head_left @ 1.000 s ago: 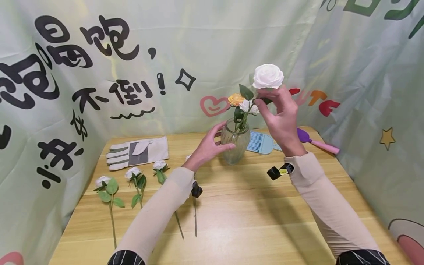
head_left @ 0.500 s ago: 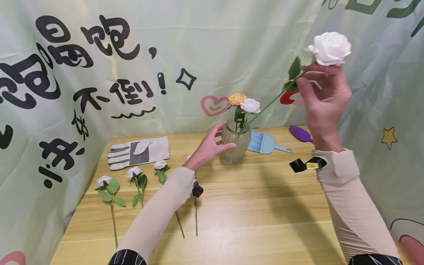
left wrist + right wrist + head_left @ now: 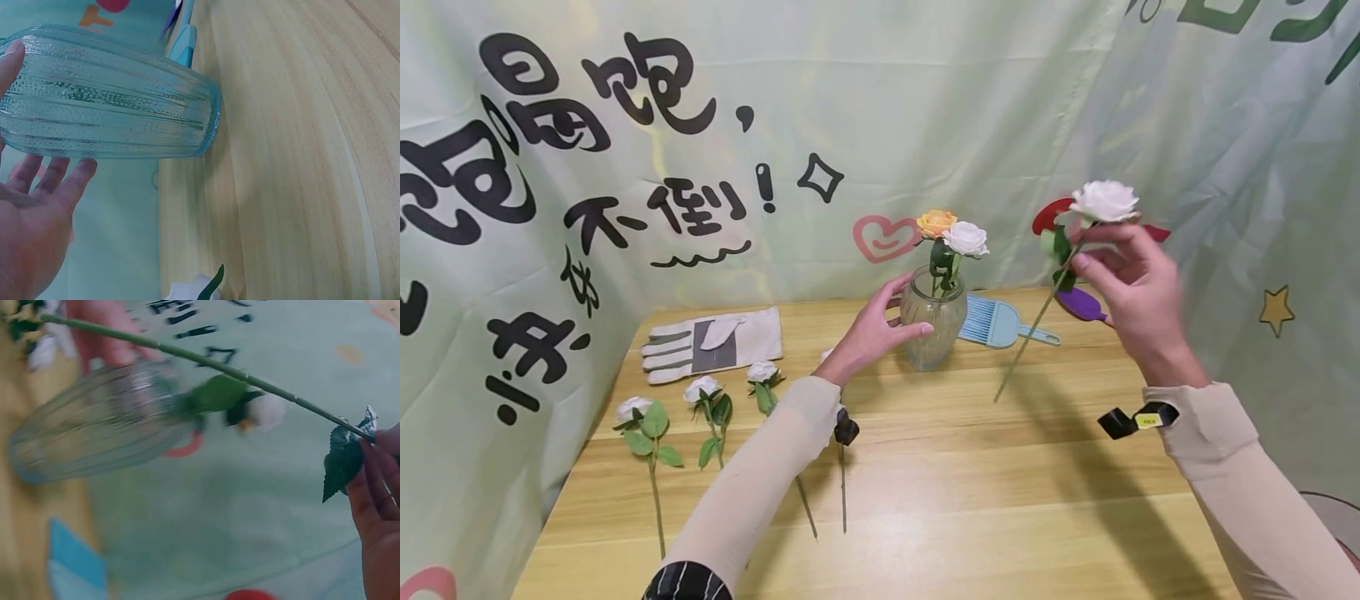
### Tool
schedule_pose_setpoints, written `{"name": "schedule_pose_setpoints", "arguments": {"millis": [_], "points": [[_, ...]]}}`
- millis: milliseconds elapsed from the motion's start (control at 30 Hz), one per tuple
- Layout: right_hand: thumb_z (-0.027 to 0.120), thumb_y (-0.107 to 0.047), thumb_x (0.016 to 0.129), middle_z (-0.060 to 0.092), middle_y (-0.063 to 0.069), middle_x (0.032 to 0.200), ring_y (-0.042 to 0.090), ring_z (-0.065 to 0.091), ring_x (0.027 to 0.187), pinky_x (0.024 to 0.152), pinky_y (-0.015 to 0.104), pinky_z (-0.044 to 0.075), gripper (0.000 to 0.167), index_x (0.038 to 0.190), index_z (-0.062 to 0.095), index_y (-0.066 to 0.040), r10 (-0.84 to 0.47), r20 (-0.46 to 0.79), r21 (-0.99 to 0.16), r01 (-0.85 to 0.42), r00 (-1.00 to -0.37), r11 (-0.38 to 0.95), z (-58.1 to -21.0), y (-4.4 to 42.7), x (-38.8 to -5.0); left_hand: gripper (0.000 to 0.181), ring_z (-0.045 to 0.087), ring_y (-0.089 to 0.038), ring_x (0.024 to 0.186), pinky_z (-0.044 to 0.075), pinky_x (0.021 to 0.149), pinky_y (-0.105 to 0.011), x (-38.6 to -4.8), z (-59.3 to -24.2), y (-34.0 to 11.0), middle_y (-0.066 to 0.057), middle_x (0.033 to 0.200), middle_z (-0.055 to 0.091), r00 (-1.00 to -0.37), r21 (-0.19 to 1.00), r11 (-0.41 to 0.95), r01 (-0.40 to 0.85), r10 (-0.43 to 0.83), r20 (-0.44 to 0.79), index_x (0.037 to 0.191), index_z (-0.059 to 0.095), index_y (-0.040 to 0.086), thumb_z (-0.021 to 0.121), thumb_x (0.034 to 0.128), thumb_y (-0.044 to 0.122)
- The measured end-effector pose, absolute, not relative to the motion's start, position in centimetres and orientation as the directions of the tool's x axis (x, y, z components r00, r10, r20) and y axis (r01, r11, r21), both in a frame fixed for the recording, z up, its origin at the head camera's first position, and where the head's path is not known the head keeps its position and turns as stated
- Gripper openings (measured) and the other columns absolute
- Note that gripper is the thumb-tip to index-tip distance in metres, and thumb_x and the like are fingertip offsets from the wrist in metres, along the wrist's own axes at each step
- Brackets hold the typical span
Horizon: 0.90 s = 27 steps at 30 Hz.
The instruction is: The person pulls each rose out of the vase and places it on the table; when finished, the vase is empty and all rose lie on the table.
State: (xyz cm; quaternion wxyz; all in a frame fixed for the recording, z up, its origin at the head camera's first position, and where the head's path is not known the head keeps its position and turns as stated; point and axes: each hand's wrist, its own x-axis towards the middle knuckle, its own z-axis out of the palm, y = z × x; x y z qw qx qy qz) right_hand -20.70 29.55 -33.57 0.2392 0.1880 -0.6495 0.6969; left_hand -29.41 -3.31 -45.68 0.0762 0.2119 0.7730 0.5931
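Observation:
In the head view, my left hand (image 3: pixel 872 337) holds the clear ribbed glass vase (image 3: pixel 936 333) upright on the table, thumb in front and fingers behind. An orange-yellow rose (image 3: pixel 937 223) and a white rose (image 3: pixel 967 239) stand in it. Right of the vase, my right hand (image 3: pixel 1138 287) pinches another white rose (image 3: pixel 1105 202) by the stem just below its bloom. That rose is in the air, its bare stem (image 3: pixel 206 361) slanting down toward the vase side, outside the vase. The left wrist view shows the vase (image 3: pixel 112 94) close up beside the thumb and fingers.
White roses (image 3: pixel 702 389) with green leaves lie on the table's left, some partly behind my left arm. A grey-white work glove (image 3: pixel 715 344) lies behind them. A light-blue brush (image 3: pixel 1003 323) and a purple-headed tool (image 3: pixel 1081 304) lie at the back right. A printed curtain surrounds the table.
My right hand has drawn the white rose from the vase up to the right, then lowered it, with its stem now clear of the vase. The left hand stays on the vase.

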Motion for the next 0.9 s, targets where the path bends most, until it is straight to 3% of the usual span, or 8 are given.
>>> {"name": "schedule_pose_setpoints", "arguments": {"millis": [200, 433, 500, 700, 900], "points": [[0.069, 0.007, 0.103, 0.074, 0.0, 0.125, 0.008, 0.074, 0.106, 0.09, 0.016, 0.063, 0.03, 0.132, 0.066, 0.003, -0.062, 0.39, -0.918, -0.393, -0.919, 0.053, -37.7, 29.9, -20.3, 0.096, 0.047, -0.024, 0.153, 0.048, 0.126, -0.049, -29.3, -45.5, -3.3, 0.006, 0.168, 0.042, -0.899, 0.95, 0.206, 0.233, 0.419, 0.129, 0.168, 0.035, 0.041, 0.09, 0.0905, 0.046], [0.07, -0.008, 0.107, 0.07, -0.009, 0.126, 0.004, 0.073, 0.103, 0.084, 0.018, 0.061, 0.032, 0.135, 0.063, 0.004, -0.168, 0.172, -0.934, -0.215, -0.971, 0.284, -42.7, 29.1, -20.1, 0.097, 0.047, -0.025, 0.153, 0.048, 0.126, -0.048, -29.3, -45.5, -3.3, 0.006, 0.169, 0.042, -0.899, 0.951, 0.204, 0.232, 0.418, 0.13, 0.168, 0.035, 0.04, 0.091, 0.0901, 0.046], [0.071, -0.011, 0.107, 0.069, -0.004, 0.129, 0.003, 0.072, 0.101, 0.084, 0.019, 0.06, 0.034, 0.136, 0.063, 0.004, -0.186, 0.11, -0.918, -0.172, -0.976, 0.357, -44.0, 28.7, -20.0, 0.097, 0.047, -0.025, 0.153, 0.048, 0.126, -0.049, -29.3, -45.5, -3.3, 0.005, 0.168, 0.043, -0.899, 0.951, 0.205, 0.233, 0.418, 0.13, 0.169, 0.035, 0.039, 0.091, 0.0903, 0.045], [0.07, -0.009, 0.107, 0.064, 0.027, 0.141, 0.008, 0.07, 0.102, 0.085, 0.022, 0.062, 0.036, 0.139, 0.063, 0.005, -0.234, -0.027, -0.889, -0.084, -0.972, 0.45, -47.3, 28.0, -20.0, 0.098, 0.047, -0.026, 0.153, 0.049, 0.125, -0.049, -29.4, -45.7, -3.2, 0.004, 0.168, 0.043, -0.9, 0.95, 0.205, 0.237, 0.416, 0.134, 0.17, 0.034, 0.037, 0.091, 0.0905, 0.044], [0.072, -0.004, 0.104, 0.067, 0.03, 0.136, 0.024, 0.073, 0.108, 0.085, 0.022, 0.063, 0.034, 0.135, 0.065, 0.005, -0.246, -0.037, -0.882, -0.084, -0.969, 0.463, -49.8, 27.3, -20.7, 0.096, 0.046, -0.026, 0.154, 0.049, 0.125, -0.048, -29.3, -45.5, -3.3, 0.004, 0.169, 0.042, -0.899, 0.947, 0.214, 0.24, 0.417, 0.134, 0.169, 0.034, 0.038, 0.09, 0.091, 0.044]]}}
